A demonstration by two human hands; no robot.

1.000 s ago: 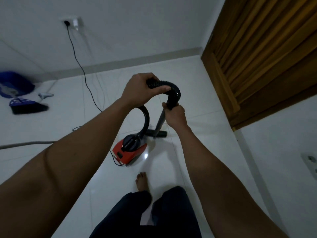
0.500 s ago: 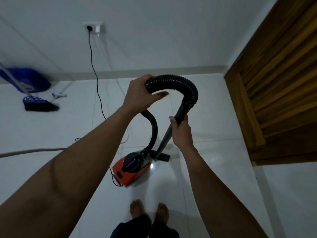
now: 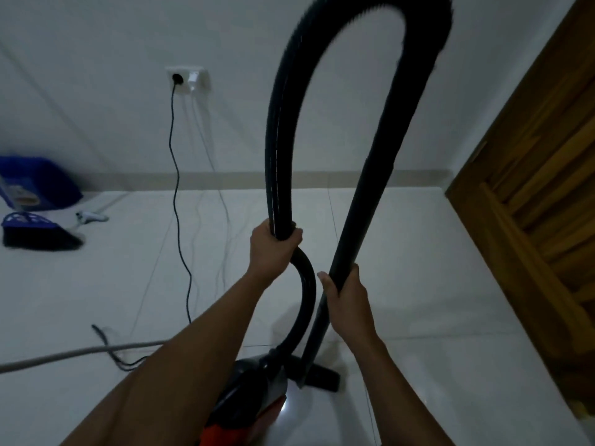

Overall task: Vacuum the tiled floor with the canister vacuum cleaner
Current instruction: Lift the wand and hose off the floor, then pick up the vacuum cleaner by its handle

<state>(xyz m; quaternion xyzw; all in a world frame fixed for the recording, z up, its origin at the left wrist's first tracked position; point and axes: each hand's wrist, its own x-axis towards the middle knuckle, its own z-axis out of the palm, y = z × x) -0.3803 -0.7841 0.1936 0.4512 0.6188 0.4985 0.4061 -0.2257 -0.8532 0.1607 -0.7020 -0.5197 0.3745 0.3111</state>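
A red and black canister vacuum (image 3: 248,410) sits on the white tiled floor (image 3: 418,284), partly hidden by my left forearm. Its black ribbed hose (image 3: 280,123) rises from the canister, arches high near the top of the view and comes down as a rigid wand (image 3: 363,201). My left hand (image 3: 273,249) is wrapped around the hose on its rising side. My right hand (image 3: 347,300) grips the wand lower down. The black floor nozzle (image 3: 322,376) rests on the tiles beside the canister.
A black power cord (image 3: 175,194) runs from a wall socket (image 3: 186,80) down across the floor. A blue broom head (image 3: 35,233) and a blue bin (image 3: 35,185) lie at left by the wall. A grey pole (image 3: 74,354) lies across the floor. A wooden door (image 3: 541,188) stands at right.
The hose loop has been stretched much taller, its arch now near the top of the view. My left hand has slid down the hose. The view has tilted up, and my feet are out of sight.
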